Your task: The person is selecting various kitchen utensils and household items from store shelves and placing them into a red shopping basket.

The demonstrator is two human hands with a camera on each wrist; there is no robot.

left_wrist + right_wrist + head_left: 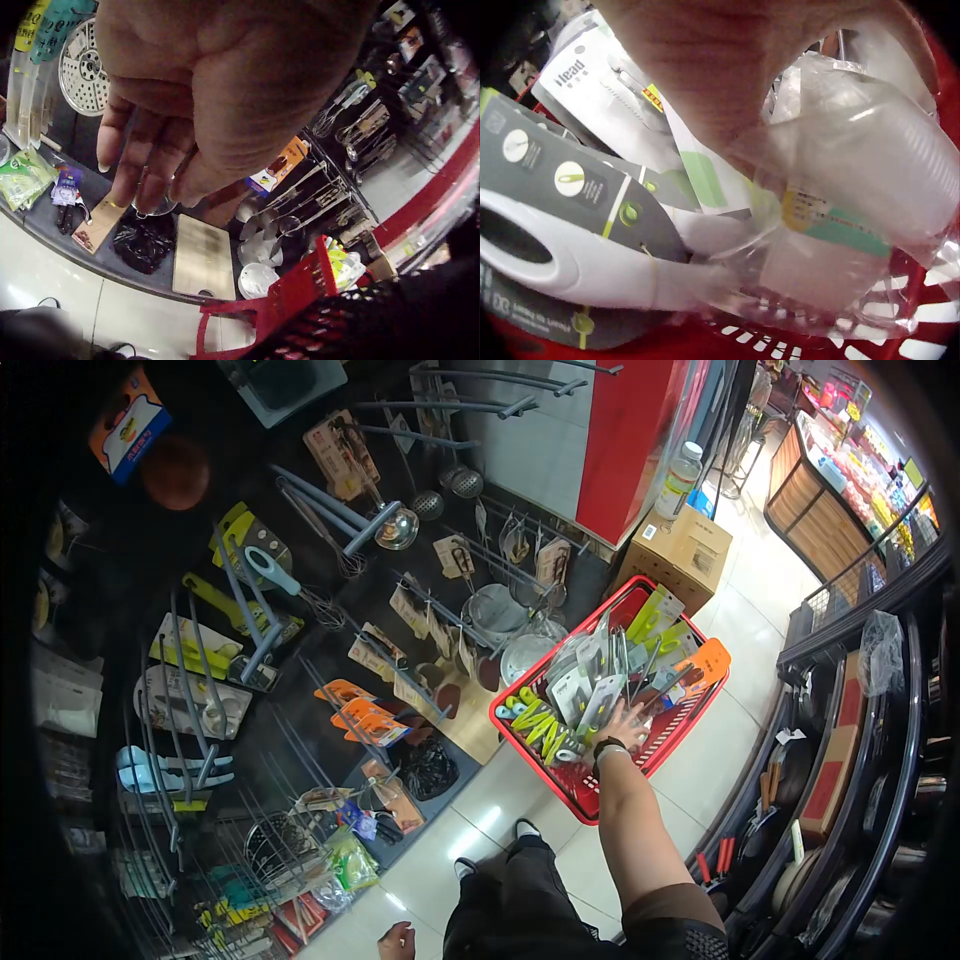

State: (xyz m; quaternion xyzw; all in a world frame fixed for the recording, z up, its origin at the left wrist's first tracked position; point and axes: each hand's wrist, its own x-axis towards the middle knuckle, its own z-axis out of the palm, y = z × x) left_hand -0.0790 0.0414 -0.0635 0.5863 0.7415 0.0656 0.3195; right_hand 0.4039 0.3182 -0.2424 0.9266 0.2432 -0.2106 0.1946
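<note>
In the head view my right hand (622, 728) reaches into the red shopping basket (578, 808), fingers spread over the packaged kitchen tools. Close under this hand in the right wrist view lie a clear plastic package (885, 157), a white carded pack (604, 97) and a white-handled tool (592, 274) on a dark grey card; its fingertips are hidden. Green-handled tools (545, 732) fill the basket's near left side, and an orange card (708, 660) stands at its right. My left hand (169, 142) hangs loosely curled, holding nothing, low beside my body.
Hooks with whisks (325, 608), ladles (397, 528) and carded utensils line the wall at left. A cardboard box (685, 555) with a bottle (680, 482) on it stands behind the basket. Dark shelves with pans (795, 880) run along the right side. White floor tiles (480, 830) lie below.
</note>
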